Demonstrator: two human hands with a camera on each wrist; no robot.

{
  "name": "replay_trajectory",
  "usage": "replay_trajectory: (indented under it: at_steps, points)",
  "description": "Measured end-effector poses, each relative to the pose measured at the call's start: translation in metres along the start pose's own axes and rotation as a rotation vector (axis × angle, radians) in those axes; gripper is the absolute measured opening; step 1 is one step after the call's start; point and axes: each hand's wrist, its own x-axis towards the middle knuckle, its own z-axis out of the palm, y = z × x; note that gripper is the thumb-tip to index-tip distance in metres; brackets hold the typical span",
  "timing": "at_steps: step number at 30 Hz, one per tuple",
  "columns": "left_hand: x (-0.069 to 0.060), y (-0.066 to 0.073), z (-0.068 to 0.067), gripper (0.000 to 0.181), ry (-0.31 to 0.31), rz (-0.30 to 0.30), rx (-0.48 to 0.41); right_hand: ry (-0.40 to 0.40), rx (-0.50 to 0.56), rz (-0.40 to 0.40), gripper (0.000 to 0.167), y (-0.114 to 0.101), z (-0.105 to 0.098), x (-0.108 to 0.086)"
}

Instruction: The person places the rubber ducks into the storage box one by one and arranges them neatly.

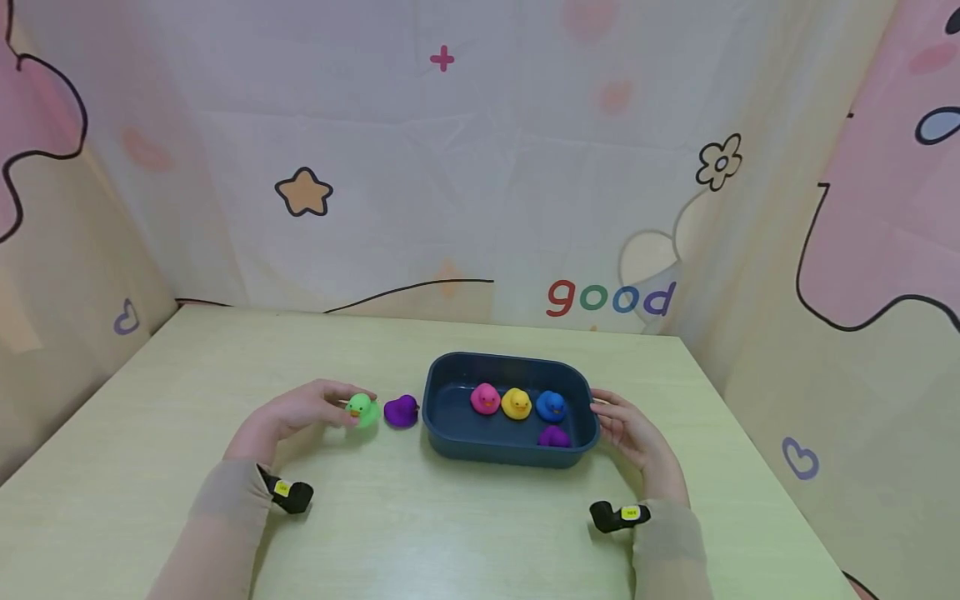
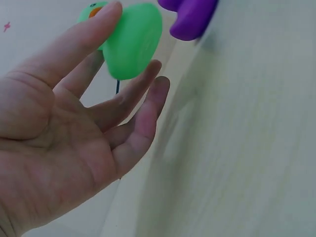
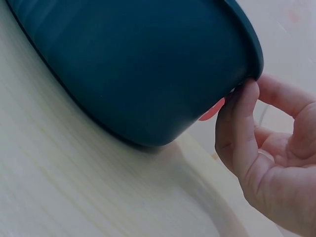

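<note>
My left hand (image 1: 307, 412) pinches a light green rubber duck (image 1: 364, 412) between thumb and fingers. In the left wrist view the green duck (image 2: 133, 42) shows its flat underside, and the other fingers are loosely bent below it. Just right of that duck, a purple rubber duck (image 1: 401, 412) sits on the table beside a dark blue plastic tub (image 1: 495, 454). At the tub's right end my right hand (image 1: 633, 433) holds the rim with its fingertips. Inside the tub are a pink duck (image 1: 485, 399), a yellow duck (image 1: 516, 404), a blue duck (image 1: 551, 407) and a partly hidden purple duck (image 1: 555, 437).
The pale wooden table (image 1: 420, 533) reaches back to a printed cloth backdrop (image 1: 450, 208), with cloth walls on both sides. A black wrist camera (image 1: 292, 495) is strapped at the left cuff, another black camera (image 1: 615, 517) at the right cuff.
</note>
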Motion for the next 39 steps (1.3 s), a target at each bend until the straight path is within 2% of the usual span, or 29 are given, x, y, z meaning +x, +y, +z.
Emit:
replay_trajectory:
  at_steps: [4,8,17,26,32,39]
  points:
    - [-0.003,0.001,-0.004,0.06,0.042,-0.013,-0.139,0.002,0.003,0.001,0.023,0.0,0.0,0.001]
    - [-0.003,0.001,-0.008,0.062,0.06,0.003,-0.261,0.009,-0.001,0.004,0.023,0.001,0.0,0.001]
    - [-0.003,0.001,-0.012,0.063,0.11,0.017,-0.401,0.001,0.002,0.0,0.021,0.002,-0.002,0.002]
    - [-0.004,0.0,-0.013,0.064,0.155,0.015,-0.481,0.003,-0.012,-0.003,0.021,0.002,-0.002,0.003]
    - [-0.002,-0.002,-0.011,0.065,0.158,0.022,-0.507,0.003,-0.018,-0.004,0.021,0.002,-0.004,0.004]
    - [0.0,-0.002,-0.009,0.066,0.174,0.027,-0.543,-0.028,-0.008,-0.003,0.021,-0.009,0.013,-0.009]
